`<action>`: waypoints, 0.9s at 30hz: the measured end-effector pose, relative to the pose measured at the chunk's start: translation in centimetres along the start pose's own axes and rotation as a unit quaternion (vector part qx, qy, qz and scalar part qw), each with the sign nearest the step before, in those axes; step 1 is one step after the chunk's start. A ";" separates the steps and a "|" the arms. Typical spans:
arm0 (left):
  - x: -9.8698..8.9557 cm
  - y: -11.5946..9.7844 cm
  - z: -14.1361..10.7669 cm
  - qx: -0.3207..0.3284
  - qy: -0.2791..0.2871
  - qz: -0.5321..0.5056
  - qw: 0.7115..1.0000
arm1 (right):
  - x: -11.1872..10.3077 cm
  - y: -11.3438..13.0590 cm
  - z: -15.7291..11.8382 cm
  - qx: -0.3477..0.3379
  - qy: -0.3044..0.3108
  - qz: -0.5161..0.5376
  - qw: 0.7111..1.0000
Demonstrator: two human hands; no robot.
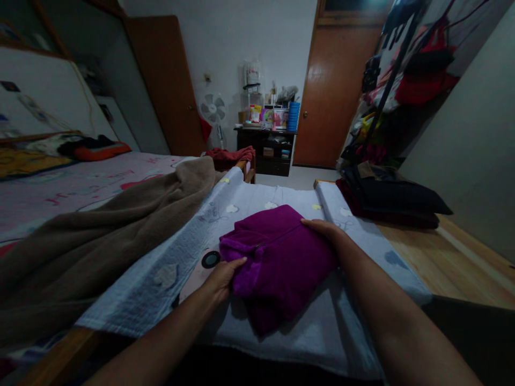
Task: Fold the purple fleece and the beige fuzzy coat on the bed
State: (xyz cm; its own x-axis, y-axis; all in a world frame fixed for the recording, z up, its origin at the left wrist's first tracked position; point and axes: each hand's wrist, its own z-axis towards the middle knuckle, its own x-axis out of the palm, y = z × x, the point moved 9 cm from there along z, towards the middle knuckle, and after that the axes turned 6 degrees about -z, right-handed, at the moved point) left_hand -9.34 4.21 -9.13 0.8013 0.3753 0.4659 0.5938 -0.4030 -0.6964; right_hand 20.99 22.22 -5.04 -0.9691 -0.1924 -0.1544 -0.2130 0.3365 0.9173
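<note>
A folded purple zip-up jacket [287, 262] lies in front of me on a pale blue cloth [317, 327] with a heart pattern. Its zip runs diagonally across the top, and the collar points left. My left hand [225, 276] grips the collar end, thumb on top and the other fingers hidden beneath the fabric. At the far right edge, my right hand [324, 230] holds the jacket's side, its thumb lying over the top. Partly behind my left hand and the collar is a pale pink flat object [197, 277] with a round dark disc; its kind is unclear.
A brown blanket [161, 214] covers the edge of the bed [92, 185] at left. Dark folded clothes [390, 193] are stacked on a wooden surface [418, 252] at right. Farther back stand a fan [213, 110], a loaded dark cabinet [263, 150] and a wooden door [325, 102].
</note>
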 end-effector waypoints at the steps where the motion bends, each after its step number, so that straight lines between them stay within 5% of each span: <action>1: 0.1 0.0 0.1 0.007 0.000 0.003 1.000 | 0.2 -0.6 0.1 0.032 0.015 -0.022 0.999; 3: 0.4 -0.1 0.2 0.034 -0.001 0.013 0.999 | 0.2 -1.6 0.1 0.094 0.030 -0.092 0.991; 11: 1.0 -2.1 0.4 0.113 0.015 0.028 0.993 | 0.4 0.2 -2.2 0.093 0.078 -0.077 0.990; 16: 1.2 -6.4 1.6 0.140 0.013 0.105 0.985 | 0.0 0.8 -5.4 0.054 0.068 -0.027 0.996; 21: 4.1 -12.5 4.9 0.174 0.077 0.266 0.945 | -1.0 -1.7 -9.6 0.032 -0.033 0.053 0.998; 27: 9.8 -15.5 9.5 0.125 0.165 0.402 0.892 | 1.4 -6.4 -14.7 0.032 -0.107 0.119 0.987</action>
State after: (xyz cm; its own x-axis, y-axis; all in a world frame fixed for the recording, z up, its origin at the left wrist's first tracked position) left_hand -11.37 22.08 1.01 0.9634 -0.2331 -0.1321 -0.1841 -0.2177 -0.9585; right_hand 22.80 6.21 -5.74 -0.9953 0.0953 -0.0166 0.0238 0.4071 0.9131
